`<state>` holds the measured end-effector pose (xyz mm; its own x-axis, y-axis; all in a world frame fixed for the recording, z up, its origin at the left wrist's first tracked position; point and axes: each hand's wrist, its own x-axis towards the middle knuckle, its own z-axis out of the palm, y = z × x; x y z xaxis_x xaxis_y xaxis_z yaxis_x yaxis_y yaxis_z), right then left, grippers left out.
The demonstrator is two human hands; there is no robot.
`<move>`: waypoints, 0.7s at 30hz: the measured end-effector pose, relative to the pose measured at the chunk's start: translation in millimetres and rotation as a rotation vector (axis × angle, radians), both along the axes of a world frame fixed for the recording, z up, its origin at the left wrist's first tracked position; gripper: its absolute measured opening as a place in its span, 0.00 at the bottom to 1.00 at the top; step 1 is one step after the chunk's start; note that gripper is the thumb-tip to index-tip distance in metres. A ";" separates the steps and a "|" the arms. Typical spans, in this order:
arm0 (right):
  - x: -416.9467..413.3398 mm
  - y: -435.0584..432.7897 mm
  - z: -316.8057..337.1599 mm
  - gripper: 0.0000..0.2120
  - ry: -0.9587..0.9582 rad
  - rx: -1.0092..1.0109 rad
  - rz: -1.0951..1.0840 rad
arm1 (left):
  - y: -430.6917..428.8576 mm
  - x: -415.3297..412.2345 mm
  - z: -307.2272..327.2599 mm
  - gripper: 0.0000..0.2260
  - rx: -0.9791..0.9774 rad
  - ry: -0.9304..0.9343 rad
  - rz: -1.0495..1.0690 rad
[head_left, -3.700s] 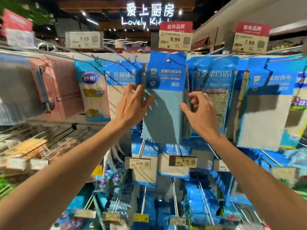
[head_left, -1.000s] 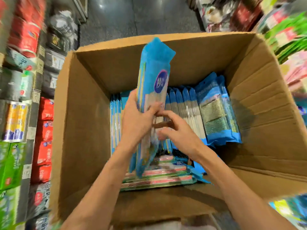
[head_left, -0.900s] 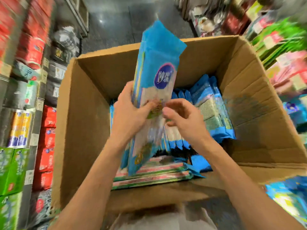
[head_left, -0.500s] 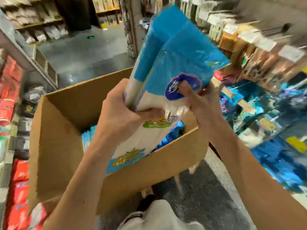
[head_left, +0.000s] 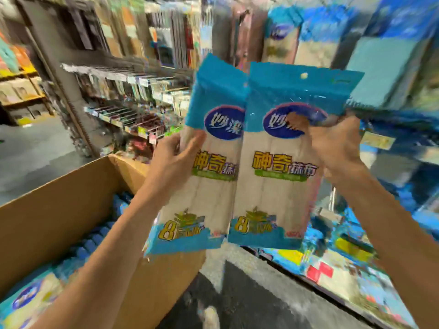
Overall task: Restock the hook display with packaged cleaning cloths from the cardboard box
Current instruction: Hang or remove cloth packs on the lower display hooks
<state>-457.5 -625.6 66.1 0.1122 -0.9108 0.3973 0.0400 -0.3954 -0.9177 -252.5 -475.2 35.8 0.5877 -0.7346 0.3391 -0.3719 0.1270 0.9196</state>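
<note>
The two cloth packs, the left pack (head_left: 199, 162) and the right pack (head_left: 280, 160), were up in the air side by side, their inner edges overlapping, blue headers on top. A moment before they had been one bundle lifted from the cardboard box (head_left: 71, 210); now they had been fanned apart, and the view had swung off the box toward the hook display (head_left: 332, 39), which was badly blurred. I took that to mean the picking was done and the hanging was about to start.

The left hand (head_left: 171, 162) was closed on the outer edge of the left pack, thumb across the front, fingers hidden behind. The right hand (head_left: 337, 148) gripped the right pack at its outer edge, thumb pressed on the blue oval logo. A punched hang hole (head_left: 303, 75) showed in that pack's header. More blue packs (head_left: 95, 236) remained in the box below the left forearm. Which hook was meant I could not tell.
</note>
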 end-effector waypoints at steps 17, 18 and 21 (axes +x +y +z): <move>40.0 -213.7 45.2 0.17 0.478 -0.073 -0.382 | -260.2 95.2 29.7 0.15 -0.019 0.007 -0.236; 44.9 -225.7 47.3 0.17 0.469 -0.079 -0.390 | -274.2 102.4 33.1 0.13 -0.029 0.013 -0.213; 60.7 -259.3 52.1 0.22 0.443 -0.073 -0.399 | -310.8 120.3 44.4 0.11 -0.044 0.057 -0.152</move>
<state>-396.8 -884.9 118.2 -0.0636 -0.8887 0.4540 -0.5049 -0.3638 -0.7828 -132.2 -786.0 80.2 0.4903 -0.8015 0.3423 -0.2929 0.2184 0.9309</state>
